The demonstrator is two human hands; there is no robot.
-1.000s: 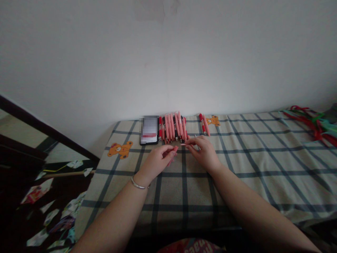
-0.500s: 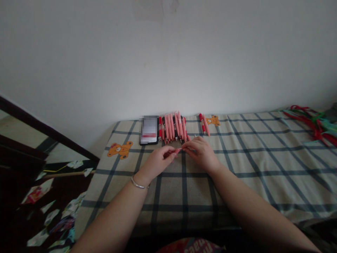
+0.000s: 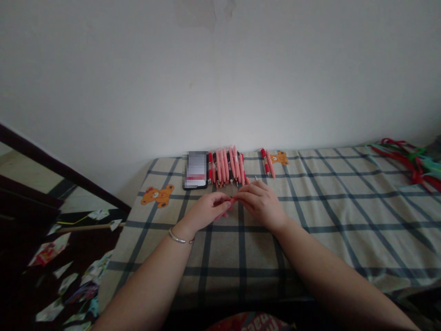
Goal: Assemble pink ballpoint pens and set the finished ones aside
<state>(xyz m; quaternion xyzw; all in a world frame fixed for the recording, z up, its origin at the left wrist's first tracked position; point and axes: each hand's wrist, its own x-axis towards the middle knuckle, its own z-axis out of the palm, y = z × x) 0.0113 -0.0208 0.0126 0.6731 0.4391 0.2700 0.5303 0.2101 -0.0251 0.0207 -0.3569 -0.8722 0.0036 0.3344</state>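
Between my hands is a slim pink pen (image 3: 232, 201), most of it covered by fingers. My left hand (image 3: 210, 209), a silver bangle on its wrist, is closed around the pen, and a bit of pink shows below its thumb. With fingertips pinched, my right hand (image 3: 260, 202) grips the pen's other end. Something thin and pale (image 3: 256, 178) pokes out above the right knuckles; I cannot make out what it is. Just beyond the hands lies a row of pink, red and black pens (image 3: 225, 165).
Left of the row is a phone (image 3: 195, 170). Two pens (image 3: 268, 163) lie apart, farther right. Red and green ribbons (image 3: 409, 161) are heaped at the far right of the checked cloth (image 3: 330, 220). Scraps (image 3: 51, 250) lie below the left edge; a wall (image 3: 220, 82) stands behind.
The fingertips have come closer together on the pen. Its pink end now shows below my left thumb. The pens and phone on the cloth have stayed put.
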